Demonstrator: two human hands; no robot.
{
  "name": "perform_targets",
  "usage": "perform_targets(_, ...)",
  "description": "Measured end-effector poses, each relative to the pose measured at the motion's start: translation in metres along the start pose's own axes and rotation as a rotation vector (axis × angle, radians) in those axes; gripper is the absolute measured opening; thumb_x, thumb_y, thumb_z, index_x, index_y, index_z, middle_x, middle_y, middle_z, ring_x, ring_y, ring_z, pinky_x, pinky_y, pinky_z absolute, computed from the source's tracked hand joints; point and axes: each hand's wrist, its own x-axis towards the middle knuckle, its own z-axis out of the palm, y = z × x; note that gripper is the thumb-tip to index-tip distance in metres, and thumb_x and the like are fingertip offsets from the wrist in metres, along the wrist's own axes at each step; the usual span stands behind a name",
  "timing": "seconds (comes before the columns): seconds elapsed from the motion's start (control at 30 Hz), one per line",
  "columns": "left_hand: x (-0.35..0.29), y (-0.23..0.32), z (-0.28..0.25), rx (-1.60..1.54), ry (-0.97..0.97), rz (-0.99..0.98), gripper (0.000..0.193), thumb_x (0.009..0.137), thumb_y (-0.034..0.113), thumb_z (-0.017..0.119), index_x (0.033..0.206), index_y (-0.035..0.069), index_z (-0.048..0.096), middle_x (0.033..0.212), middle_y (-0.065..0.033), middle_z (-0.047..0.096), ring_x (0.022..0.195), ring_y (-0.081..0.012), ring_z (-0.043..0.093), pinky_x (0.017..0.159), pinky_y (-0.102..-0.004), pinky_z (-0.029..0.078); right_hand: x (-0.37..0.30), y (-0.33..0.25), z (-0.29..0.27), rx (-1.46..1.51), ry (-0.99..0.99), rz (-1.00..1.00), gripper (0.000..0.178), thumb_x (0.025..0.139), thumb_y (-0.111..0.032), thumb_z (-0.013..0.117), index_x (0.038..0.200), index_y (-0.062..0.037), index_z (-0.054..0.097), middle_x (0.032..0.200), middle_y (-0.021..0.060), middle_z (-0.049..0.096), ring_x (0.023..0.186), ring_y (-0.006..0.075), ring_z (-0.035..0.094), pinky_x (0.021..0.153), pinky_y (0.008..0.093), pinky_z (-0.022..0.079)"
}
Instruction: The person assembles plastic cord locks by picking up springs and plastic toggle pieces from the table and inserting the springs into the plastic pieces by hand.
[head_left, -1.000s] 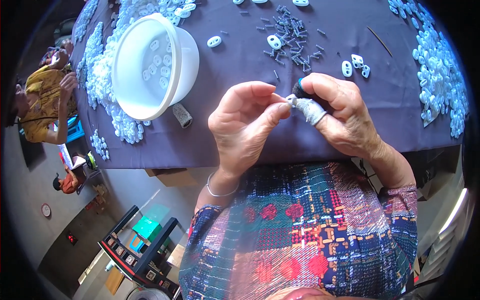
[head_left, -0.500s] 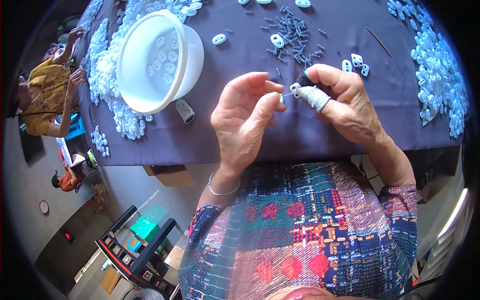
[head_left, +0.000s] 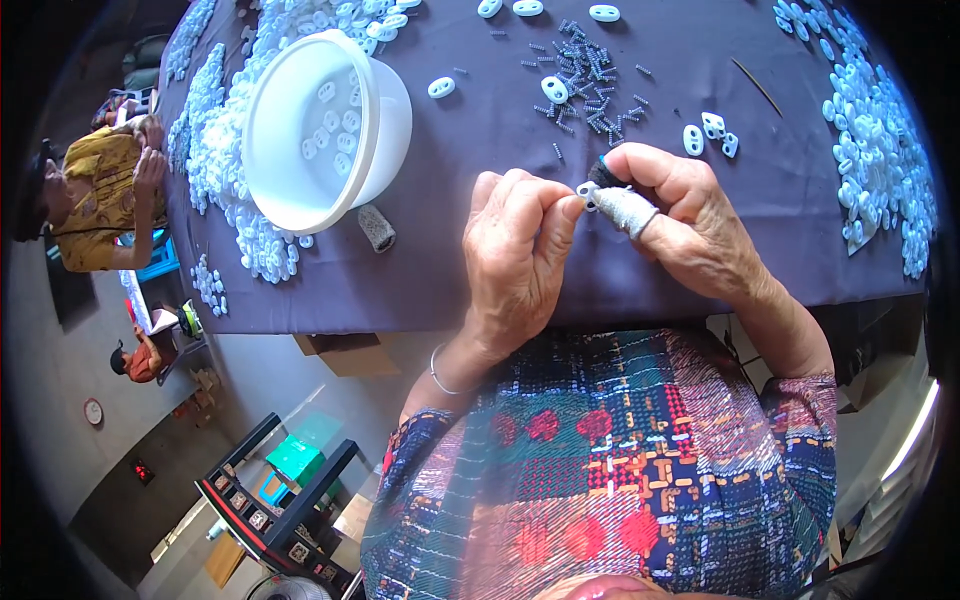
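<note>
My right hand point(head_left: 690, 215), with a pale finger sleeve on the thumb and a dark one on the forefinger, pinches a small white two-hole cord-lock piece point(head_left: 587, 195). My left hand point(head_left: 520, 250) is closed, its thumb and forefinger pressed together against that piece. Half a second ago a small white plastic piece showed in those fingertips; now they cover it. Past my hands lies a heap of small metal springs point(head_left: 585, 75) with a white two-hole piece point(head_left: 554, 90) on it. Several similar white pieces point(head_left: 693, 140) lie right of the heap.
A white plastic tub point(head_left: 385, 130) with several pieces in it stands at left, beside a large pile of white pieces point(head_left: 215, 150). A loose grey finger sleeve point(head_left: 376, 228) lies near it. Another pile point(head_left: 875, 150) lies far right, a thin brown stick point(head_left: 757, 86) nearer. Another person point(head_left: 105, 195) sits at left.
My left hand has moved right and its fingers have closed in on the cord-lock piece. The spring seen sticking out of that piece is now hidden. My right hand has barely moved.
</note>
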Motion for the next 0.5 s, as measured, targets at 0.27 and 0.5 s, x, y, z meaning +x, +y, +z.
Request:
perform_targets(0.27, 0.001, -0.007, 0.008, -0.036, 0.077, 0.069, 0.009, 0.080, 0.004, 0.064, 0.077, 0.004, 0.056, 0.068, -0.0070, 0.053, 0.062, -0.0237, 0.045, 0.058, -0.0333, 0.036, 0.004, 0.003, 0.002, -0.027, 0.033, -0.067, 0.007, 0.087, -0.005, 0.055, 0.092, -0.0007, 0.056, 0.067, -0.0074, 0.045, 0.057, -0.0002, 0.038, 0.048, 0.0170, 0.030)
perform_targets(0.5, 0.000, -0.011, 0.005, -0.026, 0.060, 0.100, 0.008, 0.083, 0.009, 0.061, 0.079, 0.004, 0.057, 0.070, -0.0077, 0.054, 0.064, -0.0243, 0.046, 0.060, -0.0333, 0.036, 0.006, 0.002, 0.004, 0.055, 0.060, 0.011, 0.009, 0.086, -0.007, 0.057, 0.093, -0.0013, 0.058, 0.062, -0.0045, 0.050, 0.049, 0.0022, 0.044, 0.042, 0.0177, 0.033)
